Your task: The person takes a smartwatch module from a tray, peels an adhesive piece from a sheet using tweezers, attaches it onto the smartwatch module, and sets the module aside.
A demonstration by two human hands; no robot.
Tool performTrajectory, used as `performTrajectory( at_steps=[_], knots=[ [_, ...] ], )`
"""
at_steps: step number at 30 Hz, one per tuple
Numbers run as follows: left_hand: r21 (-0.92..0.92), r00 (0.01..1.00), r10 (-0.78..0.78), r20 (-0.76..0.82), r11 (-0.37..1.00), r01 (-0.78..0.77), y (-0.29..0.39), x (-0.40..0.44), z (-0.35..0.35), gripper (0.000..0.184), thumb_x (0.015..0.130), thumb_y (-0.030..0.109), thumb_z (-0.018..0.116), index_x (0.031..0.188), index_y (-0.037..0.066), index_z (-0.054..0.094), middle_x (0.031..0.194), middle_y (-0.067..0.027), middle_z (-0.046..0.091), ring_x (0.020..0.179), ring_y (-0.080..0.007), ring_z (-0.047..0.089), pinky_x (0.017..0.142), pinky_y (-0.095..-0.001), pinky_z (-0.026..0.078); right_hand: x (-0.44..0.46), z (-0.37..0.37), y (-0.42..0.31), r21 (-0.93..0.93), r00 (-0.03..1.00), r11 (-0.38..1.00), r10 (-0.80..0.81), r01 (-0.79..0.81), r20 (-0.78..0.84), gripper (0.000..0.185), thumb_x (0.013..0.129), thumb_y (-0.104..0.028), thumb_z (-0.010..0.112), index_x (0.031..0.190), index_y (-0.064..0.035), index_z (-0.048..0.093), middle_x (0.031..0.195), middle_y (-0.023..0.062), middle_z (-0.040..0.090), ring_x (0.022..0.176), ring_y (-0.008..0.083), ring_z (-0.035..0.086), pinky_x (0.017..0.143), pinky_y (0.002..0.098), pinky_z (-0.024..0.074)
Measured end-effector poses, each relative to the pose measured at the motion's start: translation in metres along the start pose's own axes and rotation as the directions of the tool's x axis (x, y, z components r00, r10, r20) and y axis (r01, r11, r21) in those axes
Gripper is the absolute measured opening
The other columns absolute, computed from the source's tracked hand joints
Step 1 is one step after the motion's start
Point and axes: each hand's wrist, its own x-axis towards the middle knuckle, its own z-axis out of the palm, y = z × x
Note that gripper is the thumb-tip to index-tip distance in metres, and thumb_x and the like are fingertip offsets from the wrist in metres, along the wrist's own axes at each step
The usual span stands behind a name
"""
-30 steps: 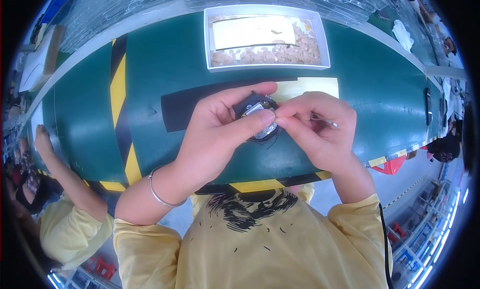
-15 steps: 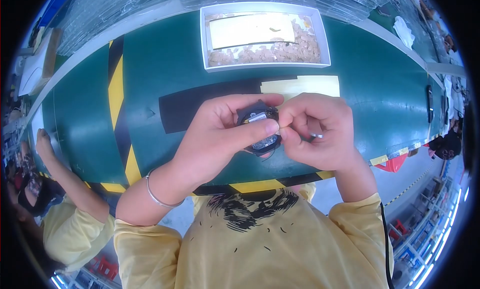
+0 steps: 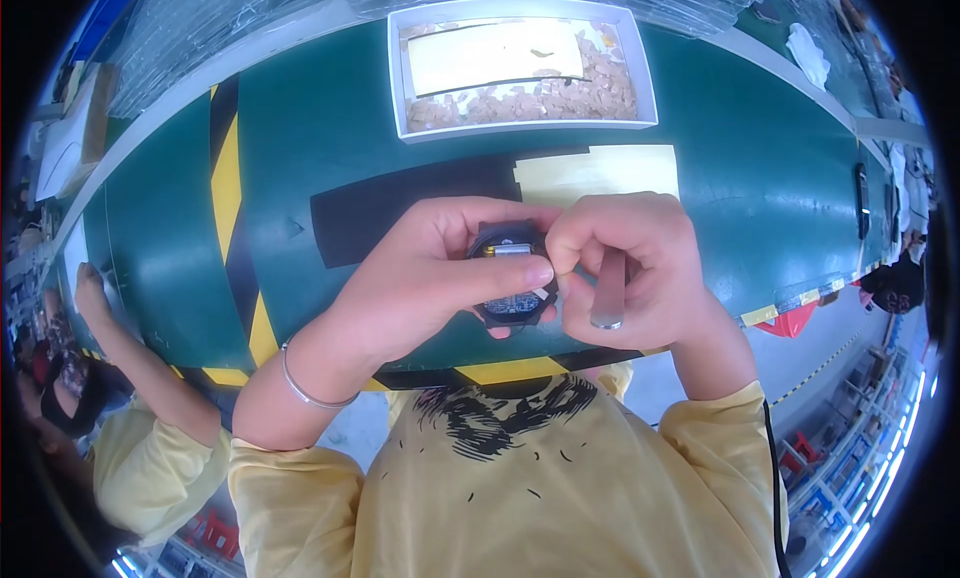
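My left hand (image 3: 400,273) is closed round an open black watch case (image 3: 513,303), its thumb lying across the middle. Inside the case, a silvery rectangular part and a circuit board show on either side of the thumb. My right hand (image 3: 640,263) is closed, its thumb and forefinger pressed together at the case's right edge. A flat metal tool, apparently tweezers (image 3: 608,303), lies in that hand with its broad end pointing towards me. The fingers hide its tips. A small pale strip (image 3: 540,293) shows by the case's right edge.
Beyond my hands lie a black sheet (image 3: 410,193) and a pale yellow sheet (image 3: 600,173) on the green table (image 3: 780,198). A white box (image 3: 525,133) of small pinkish pieces stands at the back. Another person's arm (image 3: 140,363) rests at the left.
The watch case has turned and now faces up more squarely. My right hand has rolled, so the metal tool's broad end swings down into fuller view.
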Motion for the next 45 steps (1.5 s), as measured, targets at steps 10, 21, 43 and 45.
performTrajectory(
  at_steps=[10,21,43,45],
  knots=[
    [0.104,0.999,0.038,-0.014,0.994,-0.037,-0.006,-0.004,0.006,0.016,0.091,-0.004,0.052,0.107,-0.002,0.054,0.106,-0.0078,0.060,0.106,-0.0149,0.062,0.079,-0.0230,0.052,0.031,-0.035,0.025,-0.281,0.865,0.933,0.060,-0.226,-0.498,0.014,0.074,-0.004,0.063,0.087,-0.0026,0.065,0.056,-0.0011,0.044,0.048,0.0061,0.038,0.046,0.0228,0.0304],
    [0.448,0.881,0.458,-0.115,0.816,-0.366,-0.015,0.000,-0.017,0.024,0.087,-0.010,0.056,0.110,-0.002,0.058,0.107,-0.0074,0.062,0.098,-0.0117,0.060,0.083,-0.0244,0.049,0.004,-0.056,0.017,-0.123,0.862,0.985,0.044,-0.123,-0.505,0.018,0.094,-0.012,0.052,0.092,0.0021,0.063,0.087,0.0042,0.058,0.068,0.0098,0.048,0.057,0.0221,0.0367],
    [0.586,0.884,0.407,-0.231,0.783,-0.208,-0.008,0.002,-0.008,0.028,0.085,-0.010,0.058,0.112,-0.002,0.058,0.120,-0.0135,0.061,0.106,-0.0142,0.060,0.086,-0.0242,0.050,-0.013,-0.022,0.043,0.503,0.794,0.838,0.447,-0.212,-0.411,0.014,0.084,0.007,0.062,0.095,0.0004,0.056,0.093,0.0090,0.064,0.088,0.0140,0.064,0.077,0.0248,0.0524],
    [0.573,0.891,0.380,-0.250,0.800,-0.181,-0.007,0.002,-0.007,0.028,0.085,-0.010,0.058,0.112,-0.003,0.058,0.120,-0.0132,0.061,0.107,-0.0143,0.059,0.087,-0.0241,0.049,-0.014,-0.025,0.043,0.505,0.809,0.836,0.442,-0.215,-0.387,0.011,0.085,0.006,0.060,0.093,0.0005,0.054,0.092,0.0124,0.065,0.090,0.0180,0.066,0.081,0.0269,0.0531]
  ],
)
